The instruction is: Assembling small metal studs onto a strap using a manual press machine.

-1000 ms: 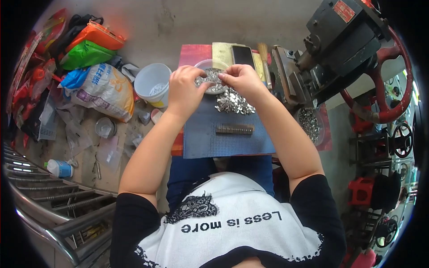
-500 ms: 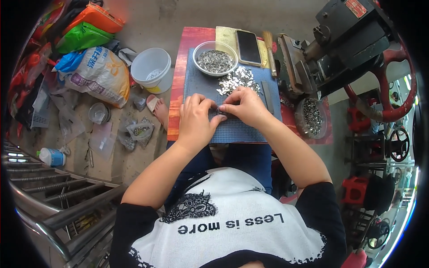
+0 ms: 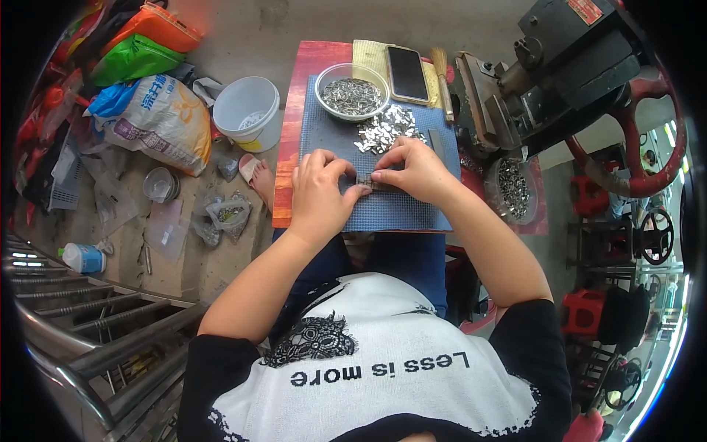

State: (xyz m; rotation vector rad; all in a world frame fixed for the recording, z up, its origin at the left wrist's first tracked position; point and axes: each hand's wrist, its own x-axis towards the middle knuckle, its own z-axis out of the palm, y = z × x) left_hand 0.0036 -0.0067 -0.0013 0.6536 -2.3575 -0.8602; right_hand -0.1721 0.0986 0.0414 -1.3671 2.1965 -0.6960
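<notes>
Over the blue gridded mat [image 3: 398, 214], both my hands meet at a small dark metal strip [image 3: 383, 186]. My left hand [image 3: 322, 193] curls in from the left, thumb and forefinger gripping the strip's left end. From the other side my right hand [image 3: 418, 173] pinches thumb and forefinger just above the strip; whatever is between those tips is too small to make out. Beyond the hands lies a loose pile of small, shiny metal pieces [image 3: 389, 130]. A clear round bowl [image 3: 352, 99] behind it holds many similar slim pieces.
A phone [image 3: 407, 74] lies on a yellow cloth [image 3: 368, 51], beside a brush [image 3: 442, 81]. A dark flat bar [image 3: 437, 145] rests right of the pile. Farther right stand a tub of metal pieces [image 3: 513, 190] and a black press [image 3: 589, 66]. A white bucket [image 3: 247, 110] stands left.
My hands have moved slightly apart, so more of the metal strip shows between them. My right fingertips have shifted a little to the right. The bowl and pile stay in place.
</notes>
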